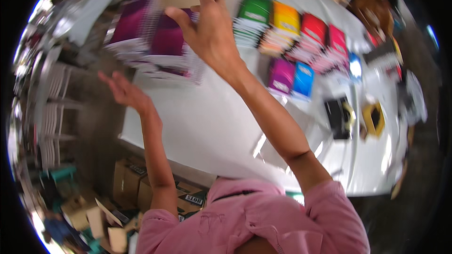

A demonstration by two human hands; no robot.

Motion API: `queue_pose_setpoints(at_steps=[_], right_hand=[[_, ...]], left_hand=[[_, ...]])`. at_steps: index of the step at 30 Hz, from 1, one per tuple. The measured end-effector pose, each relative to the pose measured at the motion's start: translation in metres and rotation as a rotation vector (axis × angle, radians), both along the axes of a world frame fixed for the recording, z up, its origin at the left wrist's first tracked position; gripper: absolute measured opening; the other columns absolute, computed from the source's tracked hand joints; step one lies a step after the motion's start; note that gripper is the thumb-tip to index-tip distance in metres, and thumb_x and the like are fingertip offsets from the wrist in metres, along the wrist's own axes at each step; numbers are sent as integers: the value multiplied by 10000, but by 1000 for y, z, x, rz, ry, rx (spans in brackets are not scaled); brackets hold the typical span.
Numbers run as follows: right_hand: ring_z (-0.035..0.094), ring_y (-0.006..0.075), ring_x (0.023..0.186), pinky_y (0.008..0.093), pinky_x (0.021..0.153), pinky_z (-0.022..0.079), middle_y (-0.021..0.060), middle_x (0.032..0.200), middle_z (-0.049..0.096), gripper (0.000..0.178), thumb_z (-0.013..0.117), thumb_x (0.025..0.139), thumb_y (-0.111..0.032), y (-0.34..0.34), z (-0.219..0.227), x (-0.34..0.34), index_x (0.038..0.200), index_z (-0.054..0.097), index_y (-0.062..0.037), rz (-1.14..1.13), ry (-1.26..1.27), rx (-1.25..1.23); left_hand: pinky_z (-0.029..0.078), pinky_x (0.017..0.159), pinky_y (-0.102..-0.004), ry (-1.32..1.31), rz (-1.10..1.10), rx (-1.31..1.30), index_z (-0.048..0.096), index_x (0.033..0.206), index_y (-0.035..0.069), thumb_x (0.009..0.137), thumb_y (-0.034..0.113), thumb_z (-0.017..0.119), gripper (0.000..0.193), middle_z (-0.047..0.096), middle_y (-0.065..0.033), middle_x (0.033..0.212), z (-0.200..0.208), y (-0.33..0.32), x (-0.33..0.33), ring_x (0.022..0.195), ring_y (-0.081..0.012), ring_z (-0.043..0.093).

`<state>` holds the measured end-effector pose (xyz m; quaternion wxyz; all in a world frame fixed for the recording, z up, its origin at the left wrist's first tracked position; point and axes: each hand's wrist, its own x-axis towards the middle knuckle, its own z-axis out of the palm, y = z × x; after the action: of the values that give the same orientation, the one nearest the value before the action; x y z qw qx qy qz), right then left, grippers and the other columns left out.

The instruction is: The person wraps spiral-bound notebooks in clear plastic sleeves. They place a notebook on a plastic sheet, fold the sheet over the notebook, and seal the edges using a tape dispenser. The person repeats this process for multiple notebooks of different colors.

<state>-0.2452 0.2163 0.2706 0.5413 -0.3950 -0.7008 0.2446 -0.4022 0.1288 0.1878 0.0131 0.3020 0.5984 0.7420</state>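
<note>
Here — coloured booklets (286, 17) stand right of purple notebooks (166, 40).

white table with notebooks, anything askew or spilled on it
Slightly: the stacks of purple spiral-bound notebooks at the left of the white table look askew, their lower layers jutting past the upper ones. No spill stands out; blur hides finer detail.

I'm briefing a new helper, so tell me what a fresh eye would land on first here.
First, the wall of colour: a row of piled notebooks in green, yellow, red and pink, at the far side of the white table. Next, the stacks of purple notebooks at its upper left, partly covered by the spread right hand. The open left hand shows at the table's left edge.
</note>
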Motion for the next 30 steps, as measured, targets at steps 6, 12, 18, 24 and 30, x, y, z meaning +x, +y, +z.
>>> queue_pose_setpoints(at_steps=[6, 12, 18, 24, 30], right_hand=[[487, 418, 1111, 485, 826, 483, 209, 1270, 456, 422, 677, 831, -125, -148, -173, 200, 1205, 494, -57, -332, -571, -453], [395, 366, 1279, 512, 1016, 336, 169, 1403, 409, 445, 682, 825, -167, -245, -260, 325, 1235, 530, -89, -677, -722, -584], [436, 329, 1210, 476, 930, 369, 123, 1324, 471, 513, 738, 781, -227, -277, -277, 402, 1246, 540, -142, -792, -803, -593], [434, 406, 1199, 486, 987, 357, 226, 1313, 443, 771, 815, 701, -192, -256, -280, 482, 1327, 405, -5, -1127, -393, -447], [530, 335, 1164, 399, 1031, 398, 197, 1241, 552, 885, 886, 583, -183, -202, -265, 569, 1323, 428, -18, -689, -183, -455]], left_hand=[[179, 1141, -495, 690, -732, -392, 469, 1388, 46, 891, 119, 637, 529, 379, -186, 1482, -167, -58, 190, 1425, -355, 253], [202, 1085, -636, 1238, -1417, -356, 539, 1344, 211, 780, 314, 736, 606, 448, -26, 1444, -185, -79, 308, 1397, -368, 274], [234, 1060, -647, 1391, -1406, -479, 499, 1377, 260, 811, 367, 702, 611, 403, 20, 1478, -201, -84, 306, 1387, -368, 286], [250, 1057, -638, 1346, -1496, -335, 496, 1377, 215, 776, 301, 743, 656, 399, -29, 1475, -159, -103, 381, 1383, -377, 283], [229, 1070, -660, 1369, -1527, -251, 437, 1419, 238, 797, 387, 705, 693, 350, -47, 1497, -194, -93, 499, 1381, -396, 269]])
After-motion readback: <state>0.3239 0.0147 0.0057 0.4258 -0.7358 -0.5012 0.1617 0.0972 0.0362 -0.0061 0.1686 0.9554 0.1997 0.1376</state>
